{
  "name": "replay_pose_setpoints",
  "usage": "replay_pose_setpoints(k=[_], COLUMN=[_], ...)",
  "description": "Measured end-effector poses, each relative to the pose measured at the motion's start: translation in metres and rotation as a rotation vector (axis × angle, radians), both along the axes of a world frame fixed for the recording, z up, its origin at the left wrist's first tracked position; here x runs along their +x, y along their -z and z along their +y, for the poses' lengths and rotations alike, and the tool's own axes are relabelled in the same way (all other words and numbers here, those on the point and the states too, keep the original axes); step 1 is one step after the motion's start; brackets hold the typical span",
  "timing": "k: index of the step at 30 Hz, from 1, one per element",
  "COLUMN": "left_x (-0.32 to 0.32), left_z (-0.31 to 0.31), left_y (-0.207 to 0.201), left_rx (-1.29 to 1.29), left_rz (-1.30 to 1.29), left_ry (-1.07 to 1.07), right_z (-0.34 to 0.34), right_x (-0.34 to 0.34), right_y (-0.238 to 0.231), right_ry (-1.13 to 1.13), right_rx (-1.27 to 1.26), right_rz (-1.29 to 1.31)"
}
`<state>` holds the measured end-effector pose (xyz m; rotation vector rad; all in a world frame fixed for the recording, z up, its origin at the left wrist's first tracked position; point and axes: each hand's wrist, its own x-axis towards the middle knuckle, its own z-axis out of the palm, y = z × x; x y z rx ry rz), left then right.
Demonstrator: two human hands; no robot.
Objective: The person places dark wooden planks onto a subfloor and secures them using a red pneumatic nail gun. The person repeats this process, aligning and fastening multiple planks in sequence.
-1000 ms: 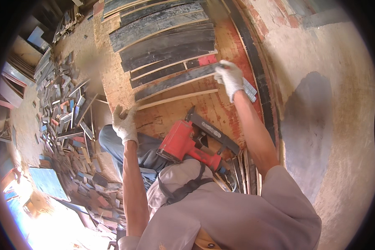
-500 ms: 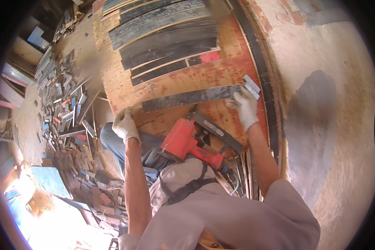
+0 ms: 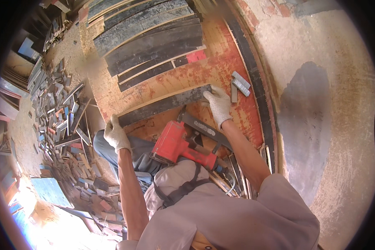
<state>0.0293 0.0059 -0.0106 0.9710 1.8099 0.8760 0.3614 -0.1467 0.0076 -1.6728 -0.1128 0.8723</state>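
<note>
A long dark strip of wood (image 3: 166,104) with a pale edge spans between my hands above the red-stained board. My left hand (image 3: 117,134), in a pale work glove, is closed on the strip's left end. At its right end, my gloved right hand (image 3: 218,106) grips the strip with thumb and fingers. Just below the strip, a red nail gun (image 3: 173,143) with a black magazine lies across my lap. Silver staple strips (image 3: 241,84) lie on the board to the right of my right hand, beside a small grey-brown piece (image 3: 234,93).
Several dark strips (image 3: 154,43) lie side by side on the far part of the board (image 3: 162,85). A dark rail (image 3: 256,79) runs along its right edge. Wood offcuts (image 3: 71,137) are heaped on the floor at left. A concrete surface (image 3: 346,125) lies at right.
My right hand has moved left, away from the staple strips, which now lie apart from it. The wooden strip has shifted left against my left hand, and both its ends are now held.
</note>
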Motion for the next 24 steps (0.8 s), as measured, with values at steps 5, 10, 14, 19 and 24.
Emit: replay_pose_setpoints(k=[5,10,14,19,24], left_x=[0.008,0.012,0.017,0.009,0.009], left_z=[-0.01,-0.013,-0.014,-0.012,-0.008], left_y=[-0.011,-0.017,-0.025,-0.013,-0.019], left_rx=[0.11,0.025,-0.043,0.031,-0.063], left_rz=[0.1,0.018,-0.173,-0.073,-0.113], left_ry=[0.126,0.048,0.042,0.072,0.034], right_z=[0.001,0.004,-0.001,0.006,0.005], right_x=[0.01,0.009,0.023,0.019,0.014], right_y=[0.019,0.006,0.015,0.016,0.015], right_ry=[-0.11,-0.111,-0.037,-0.051,-0.019], right_rx=[-0.045,-0.093,-0.132,-0.116,-0.106], right_rz=[-0.173,-0.285,-0.236,-0.264,-0.209])
